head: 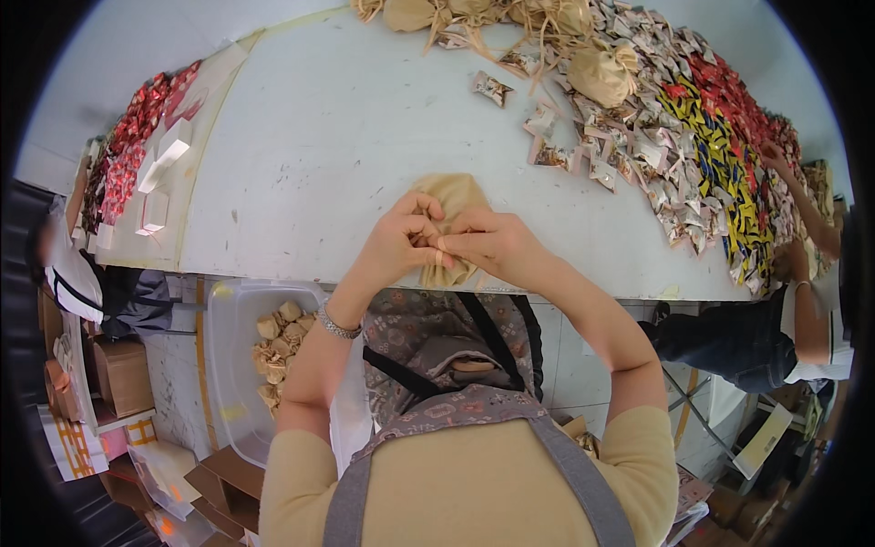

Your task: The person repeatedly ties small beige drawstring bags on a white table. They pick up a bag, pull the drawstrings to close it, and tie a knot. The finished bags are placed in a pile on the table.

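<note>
A tan fabric drawstring pouch (454, 194) lies on the white tabletop (294, 171) near its front edge. My left hand (409, 232) pinches its gathered neck, fingers curled, with a loop of tan ribbon (439, 257) by the thumb. From the other side my right hand (495, 239) holds the same gathers and ribbon between thumb and fingertips. The fingertips of both hands meet over the neck, and they hide the knot area, so how the ribbon runs there cannot be told. Part of the pouch shows below the hands at the table edge.
Filled tan pouches (601, 74) lie at the upper right beside heaps of white wrapped packets (554, 156), yellow-blue packets (724, 171) and red packets (724, 85). A clear plastic bin (225, 383) with pouches stands below left. People work at both sides; white boxes (174, 141) stand left.
</note>
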`<state>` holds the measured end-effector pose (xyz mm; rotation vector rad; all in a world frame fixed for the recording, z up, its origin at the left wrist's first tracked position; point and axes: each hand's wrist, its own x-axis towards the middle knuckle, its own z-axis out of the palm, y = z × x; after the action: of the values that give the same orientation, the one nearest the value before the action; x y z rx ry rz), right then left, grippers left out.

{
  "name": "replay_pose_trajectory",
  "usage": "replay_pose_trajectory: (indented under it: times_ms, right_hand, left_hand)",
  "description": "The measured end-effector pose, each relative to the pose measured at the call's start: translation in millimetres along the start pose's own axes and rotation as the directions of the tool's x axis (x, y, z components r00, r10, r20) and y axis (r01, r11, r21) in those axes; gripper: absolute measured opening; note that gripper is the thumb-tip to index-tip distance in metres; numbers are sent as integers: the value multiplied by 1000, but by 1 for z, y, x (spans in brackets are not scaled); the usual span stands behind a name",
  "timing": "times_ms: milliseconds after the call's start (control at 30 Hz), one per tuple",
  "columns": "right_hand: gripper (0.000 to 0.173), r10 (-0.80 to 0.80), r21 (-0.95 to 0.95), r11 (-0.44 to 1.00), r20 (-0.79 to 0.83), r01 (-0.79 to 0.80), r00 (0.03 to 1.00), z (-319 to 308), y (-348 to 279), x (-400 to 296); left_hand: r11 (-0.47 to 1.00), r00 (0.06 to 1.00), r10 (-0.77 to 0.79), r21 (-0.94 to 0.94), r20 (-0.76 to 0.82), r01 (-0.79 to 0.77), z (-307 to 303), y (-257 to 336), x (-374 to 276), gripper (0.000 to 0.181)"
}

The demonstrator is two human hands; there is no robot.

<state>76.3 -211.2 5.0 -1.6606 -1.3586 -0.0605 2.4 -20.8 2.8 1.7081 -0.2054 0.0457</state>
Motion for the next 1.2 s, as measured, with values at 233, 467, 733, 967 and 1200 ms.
replay_pose_trajectory:
  times_ms: [233, 467, 733, 967, 1200]
  right_hand:
    - [15, -172, -463, 885, -245, 40, 954, 14, -18, 18]
    - [15, 58, -195, 979, -30, -62, 998, 2, -10, 30]
    - [59, 629, -78, 336, -723, -938, 286, -245, 205, 44]
    - [43, 123, -255, 887, -671, -384, 731, -79, 66, 70]
    - [24, -240, -383, 908, -143, 170, 960, 21, 20, 26]
  left_hand:
    - [936, 969, -234, -287, -79, 203, -9, 7, 0, 8]
    - [807, 777, 384, 590, -499, -20, -24, 24, -51, 11]
    - [91, 714, 329, 773, -618, 628, -67, 105, -181, 5]
    - [997, 945, 0, 72, -327, 25, -7, 46, -73, 40]
    - [909, 905, -177, -417, -386, -1, 4, 2, -7, 57]
